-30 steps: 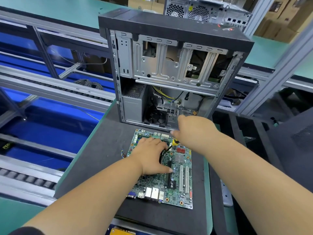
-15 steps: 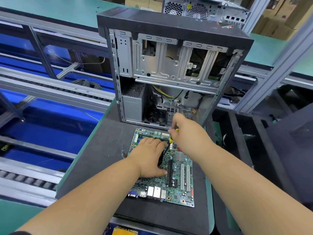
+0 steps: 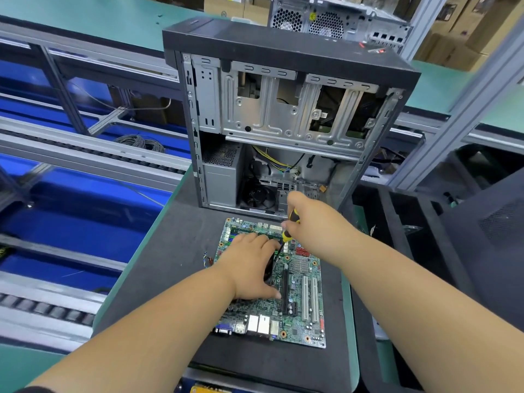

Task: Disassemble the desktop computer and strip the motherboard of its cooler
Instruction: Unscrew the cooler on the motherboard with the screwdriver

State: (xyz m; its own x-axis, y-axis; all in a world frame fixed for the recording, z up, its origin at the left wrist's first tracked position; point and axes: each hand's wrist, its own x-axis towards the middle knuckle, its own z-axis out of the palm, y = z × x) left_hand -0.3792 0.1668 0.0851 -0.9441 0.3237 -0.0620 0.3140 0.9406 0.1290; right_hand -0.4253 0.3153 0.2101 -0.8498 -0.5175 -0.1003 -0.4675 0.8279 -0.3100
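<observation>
A green motherboard (image 3: 300, 304) lies flat on a dark mat (image 3: 175, 251) in front of the open computer case (image 3: 283, 114). My left hand (image 3: 252, 265) rests on the black cooler (image 3: 268, 269), covering most of it, thumb stretched toward the long black slot. My right hand (image 3: 312, 222) grips a yellow-and-black screwdriver (image 3: 289, 226). Its shaft slants down to the cooler's right edge beside my left fingers. The tip is hidden.
The case stands upright with its side off; a power supply (image 3: 221, 177), a fan and loose cables sit inside. A second case (image 3: 334, 21) stands behind it. A blue conveyor (image 3: 71, 222) runs on the left, and black panels (image 3: 487, 251) lie to the right.
My right hand has tipped the screwdriver more upright and shifted slightly up and left over the cooler's edge. My left hand has stayed on the cooler.
</observation>
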